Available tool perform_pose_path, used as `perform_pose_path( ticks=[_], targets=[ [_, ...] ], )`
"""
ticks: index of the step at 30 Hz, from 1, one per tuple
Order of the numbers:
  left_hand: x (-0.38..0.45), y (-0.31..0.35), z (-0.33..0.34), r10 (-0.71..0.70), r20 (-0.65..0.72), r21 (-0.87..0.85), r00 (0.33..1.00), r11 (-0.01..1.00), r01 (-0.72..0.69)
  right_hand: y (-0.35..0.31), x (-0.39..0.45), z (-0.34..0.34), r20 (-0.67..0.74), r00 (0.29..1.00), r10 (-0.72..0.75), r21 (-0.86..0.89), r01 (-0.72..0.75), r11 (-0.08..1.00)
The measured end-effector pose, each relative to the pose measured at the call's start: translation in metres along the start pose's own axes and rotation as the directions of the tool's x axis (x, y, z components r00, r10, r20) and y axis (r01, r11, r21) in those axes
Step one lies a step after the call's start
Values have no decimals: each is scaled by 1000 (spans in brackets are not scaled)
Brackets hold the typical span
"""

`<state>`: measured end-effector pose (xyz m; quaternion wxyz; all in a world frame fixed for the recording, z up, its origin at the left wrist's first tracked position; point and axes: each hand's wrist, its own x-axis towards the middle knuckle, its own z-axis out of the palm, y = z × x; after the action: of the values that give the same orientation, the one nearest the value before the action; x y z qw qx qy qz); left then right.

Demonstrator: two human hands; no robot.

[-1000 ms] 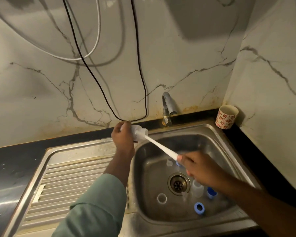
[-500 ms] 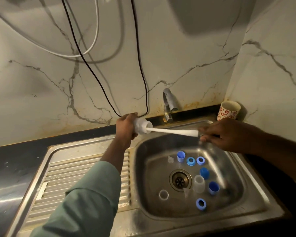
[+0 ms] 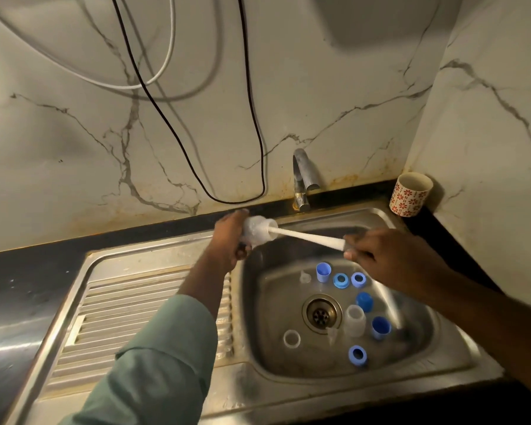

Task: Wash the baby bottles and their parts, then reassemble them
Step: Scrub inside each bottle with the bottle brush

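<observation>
Since a second ago the right hand [image 3: 390, 256] has swung up and away from over the drain [image 3: 321, 314] to the back right of the sink basin [image 3: 442, 342], uncovering the parts around the drain, and the brush handle [image 3: 307, 236] now lies nearly level. Left of the drain, on the sink's near-left side, lies the ribbed drainboard [image 3: 114, 320]. Above and left of the drain, at the basin's back-left rim, the left hand [image 3: 232, 237] has its fingers curled round a clear baby bottle [image 3: 258, 231], mouth turned right, with the brush pushed inside. A clear ring [image 3: 291, 338] lies just left of the drain; a clear bottle [image 3: 355, 320] stands just right of it among blue caps and rings [image 3: 340, 280]. Behind the drain stands the tap [image 3: 302, 179]. The right hand pinches the handle's end, fingers curled. Far right of the drain, a flowered cup [image 3: 410, 194] sits in the counter corner
</observation>
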<state>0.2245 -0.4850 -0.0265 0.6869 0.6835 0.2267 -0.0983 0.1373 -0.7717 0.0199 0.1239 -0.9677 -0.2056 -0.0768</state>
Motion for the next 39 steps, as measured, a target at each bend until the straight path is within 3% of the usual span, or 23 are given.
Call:
perform_pose_path(
  ticks=[2, 4, 6, 7, 10, 12, 15, 17, 18, 20, 22, 24, 26, 30, 34, 36, 38, 39],
  targets=[
    [-1, 5, -1, 176, 63, -243, 982, 957, -156, -6, -4, 9, 80, 976, 204, 308, -219, 926],
    [-3, 7, -4, 273, 131, -361, 953, 909, -211, -11, -6, 9, 159, 932, 327, 535, -359, 765],
    [-4, 7, -7, 285, 192, -389, 939, 901, -194, -17, -7, 2, 315, 895, 317, 683, -446, 579],
    [-4, 6, -9, 267, 221, -369, 938, 913, -173, -19, -7, -4, 376, 890, 258, 707, -456, 541],
    [-4, 7, -19, 214, 245, -172, 946, 970, -175, -18, -12, -19, 495, 863, 97, 661, -447, 603],
    [-4, 7, -22, 225, 184, -54, 957, 974, -218, -11, -9, -31, 523, 848, 86, 613, -444, 653],
    [-7, 4, -15, 229, 113, -17, 967, 973, -228, 1, 4, -35, 291, 943, 161, 343, -260, 903],
    [-9, 6, -10, 245, 87, -16, 966, 969, -245, -5, 5, -25, 107, 983, 146, 153, -162, 975],
    [-10, 8, -9, 255, 61, -12, 965, 967, -254, -10, 1, -17, 117, 985, 128, 209, -151, 966],
    [-12, 13, -12, 259, 12, -16, 966, 966, -259, -20, -9, -11, 311, 942, 124, 477, -268, 837],
    [-13, 13, -15, 256, -1, -9, 967, 967, -256, -14, -14, -14, 418, 897, 144, 561, -379, 736],
    [-15, 6, -13, 248, 7, -8, 969, 969, -248, -6, -8, -18, 256, 944, 208, 426, -303, 852],
    [-18, 2, -9, 199, 5, -65, 980, 978, -198, -13, -9, -16, 132, 976, 173, 348, -209, 914],
    [-16, 3, -12, 182, -27, -83, 983, 979, -184, -23, -24, -9, 282, 948, 151, 521, -283, 805],
    [-16, 5, -4, 186, -55, -138, 981, 972, -192, -19, -23, 0, 72, 974, 215, 447, -224, 866],
    [-17, 10, -1, 213, -42, -87, 976, 973, -216, -24, -26, 6, 203, 961, 188, 574, -273, 772],
    [-18, 10, -1, 240, -27, -23, 970, 970, -241, -21, -28, -1, 447, 881, 156, 638, -436, 634],
    [-19, 9, -1, 249, -20, -7, 968, 968, -249, -15, -27, -9, 514, 844, 152, 606, -483, 632]
  ],
)
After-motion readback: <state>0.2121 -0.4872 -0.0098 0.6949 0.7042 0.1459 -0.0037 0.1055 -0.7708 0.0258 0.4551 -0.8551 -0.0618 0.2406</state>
